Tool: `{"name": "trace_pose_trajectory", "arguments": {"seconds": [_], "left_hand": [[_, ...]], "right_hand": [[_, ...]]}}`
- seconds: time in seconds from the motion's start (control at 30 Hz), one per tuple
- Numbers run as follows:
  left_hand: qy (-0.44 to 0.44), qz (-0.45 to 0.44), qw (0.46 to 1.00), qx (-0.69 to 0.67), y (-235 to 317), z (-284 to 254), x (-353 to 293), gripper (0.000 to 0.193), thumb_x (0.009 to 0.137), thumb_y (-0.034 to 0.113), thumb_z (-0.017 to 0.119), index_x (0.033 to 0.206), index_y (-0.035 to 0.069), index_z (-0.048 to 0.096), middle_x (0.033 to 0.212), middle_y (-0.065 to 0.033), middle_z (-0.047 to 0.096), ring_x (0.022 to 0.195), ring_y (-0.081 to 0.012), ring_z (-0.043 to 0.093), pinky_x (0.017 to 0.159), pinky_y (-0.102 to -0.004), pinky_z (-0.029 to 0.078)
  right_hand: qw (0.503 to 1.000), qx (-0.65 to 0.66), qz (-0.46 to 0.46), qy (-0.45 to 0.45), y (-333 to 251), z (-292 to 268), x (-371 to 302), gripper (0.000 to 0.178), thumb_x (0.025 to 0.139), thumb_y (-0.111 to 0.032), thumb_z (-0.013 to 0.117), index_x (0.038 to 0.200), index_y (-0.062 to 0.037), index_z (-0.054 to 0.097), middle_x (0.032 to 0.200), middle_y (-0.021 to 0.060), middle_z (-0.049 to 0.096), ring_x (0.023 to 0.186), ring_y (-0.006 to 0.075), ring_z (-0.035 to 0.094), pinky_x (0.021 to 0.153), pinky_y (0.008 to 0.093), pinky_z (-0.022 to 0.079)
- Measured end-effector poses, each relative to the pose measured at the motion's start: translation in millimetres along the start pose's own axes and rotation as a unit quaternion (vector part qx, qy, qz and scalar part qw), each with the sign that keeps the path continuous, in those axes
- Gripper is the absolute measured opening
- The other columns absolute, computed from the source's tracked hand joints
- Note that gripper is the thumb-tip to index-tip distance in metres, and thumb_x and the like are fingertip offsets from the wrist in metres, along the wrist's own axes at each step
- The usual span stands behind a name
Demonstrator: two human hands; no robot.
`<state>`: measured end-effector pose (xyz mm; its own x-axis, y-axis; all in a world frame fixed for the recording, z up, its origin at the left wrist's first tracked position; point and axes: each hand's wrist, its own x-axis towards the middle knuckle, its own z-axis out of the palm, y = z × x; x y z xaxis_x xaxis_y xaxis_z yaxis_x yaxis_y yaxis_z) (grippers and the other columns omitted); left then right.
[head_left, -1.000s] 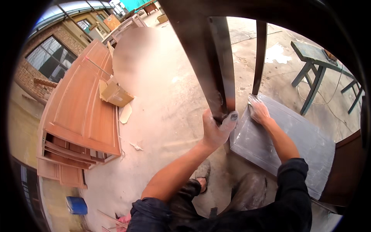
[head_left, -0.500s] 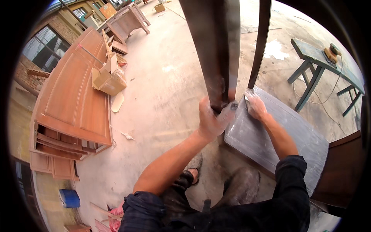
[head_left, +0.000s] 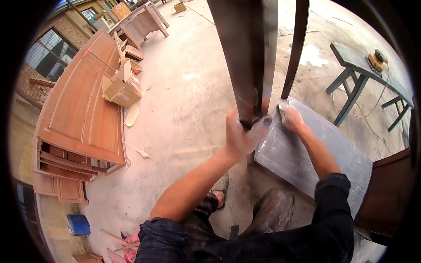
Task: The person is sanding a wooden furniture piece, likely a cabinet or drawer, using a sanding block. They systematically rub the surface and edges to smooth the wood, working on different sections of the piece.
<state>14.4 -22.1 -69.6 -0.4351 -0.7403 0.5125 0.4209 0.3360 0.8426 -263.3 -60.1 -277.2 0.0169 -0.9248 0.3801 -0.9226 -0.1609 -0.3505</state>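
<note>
My left hand (head_left: 245, 136) is wrapped round the lower part of a thick dark brown wooden post (head_left: 243, 52), thumb toward the right. Pale dust coats its fingers. My right hand (head_left: 290, 115) is closed at the far left corner of a dusty grey panel (head_left: 324, 144), beside the foot of a thin dark upright (head_left: 296, 52). Something small and pale shows at its fingertips, too little to name. The panel lies flat at the height of my hands and joins a dark reddish-brown wooden part (head_left: 383, 193) at the right.
A large reddish-brown wooden cabinet (head_left: 83, 105) lies at the left, with a cardboard box (head_left: 123, 90) against it. At the right stands a green bench (head_left: 357, 63) carrying an orange sander (head_left: 376, 60) with a trailing cord. A blue container (head_left: 79, 224) sits low left.
The top of the thick post appears slightly further right. My left hand keeps its grip, and my right hand has hardly shifted at the panel's corner.
</note>
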Motion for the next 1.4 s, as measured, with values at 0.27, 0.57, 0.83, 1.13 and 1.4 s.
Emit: {"name": "trace_pose_trajectory", "arguments": {"seconds": [0.27, 0.57, 0.83, 1.13, 1.4], "left_hand": [[0.028, -0.055, 0.998, -0.018, -2, -9, -7, 0.018, 0.091, 0.012, 0.071, 0.093, -0.002, 0.061, 0.074, -0.0022, 0.064, 0.065, -0.0085, 0.061, 0.056, -0.0244, 0.048], [0.010, -0.003, 0.999, -0.042, 15, 10, 5, 0.028, 0.098, 0.021, 0.061, 0.083, -0.002, 0.057, 0.067, -0.0070, 0.061, 0.056, -0.0123, 0.057, 0.051, -0.0254, 0.044], [0.050, -0.014, 0.998, -0.046, 11, 7, 2, 0.033, 0.094, 0.028, 0.066, 0.081, -0.001, 0.057, 0.065, -0.0067, 0.059, 0.054, -0.0127, 0.054, 0.049, -0.0276, 0.044], [0.032, -0.007, 0.999, -0.027, 15, 10, 3, 0.034, 0.096, 0.028, 0.063, 0.082, -0.002, 0.056, 0.064, -0.0077, 0.058, 0.054, -0.0158, 0.056, 0.050, -0.0287, 0.045], [0.036, -0.002, 0.999, -0.031, 14, 7, 4, 0.035, 0.096, 0.029, 0.062, 0.082, -0.002, 0.056, 0.063, -0.0085, 0.058, 0.054, -0.0167, 0.056, 0.050, -0.0298, 0.045]], "right_hand": [[0.951, 0.085, -0.243, -0.171, -117, -16, -84, 0.062, 0.086, -0.004, 0.048, 0.146, 0.0051, 0.037, 0.153, 0.0236, 0.038, 0.143, 0.0356, 0.036, 0.122, 0.0403, 0.025], [0.937, 0.051, -0.312, -0.147, -109, -14, -83, 0.050, 0.094, -0.007, 0.044, 0.143, 0.0029, 0.041, 0.149, 0.0219, 0.043, 0.140, 0.0344, 0.040, 0.119, 0.0431, 0.032], [0.940, 0.076, -0.309, -0.125, -115, -16, -82, 0.047, 0.085, -0.009, 0.055, 0.131, 0.0022, 0.052, 0.142, 0.0206, 0.049, 0.142, 0.0351, 0.038, 0.121, 0.0431, 0.027], [0.949, 0.082, -0.266, -0.151, -110, -20, -97, 0.059, 0.083, -0.003, 0.050, 0.141, -0.0001, 0.045, 0.150, 0.0199, 0.043, 0.144, 0.0322, 0.035, 0.122, 0.0412, 0.026], [0.951, 0.085, -0.251, -0.157, -120, -12, -99, 0.051, 0.089, -0.005, 0.050, 0.140, 0.0039, 0.045, 0.149, 0.0228, 0.043, 0.143, 0.0314, 0.037, 0.119, 0.0390, 0.031]]}}
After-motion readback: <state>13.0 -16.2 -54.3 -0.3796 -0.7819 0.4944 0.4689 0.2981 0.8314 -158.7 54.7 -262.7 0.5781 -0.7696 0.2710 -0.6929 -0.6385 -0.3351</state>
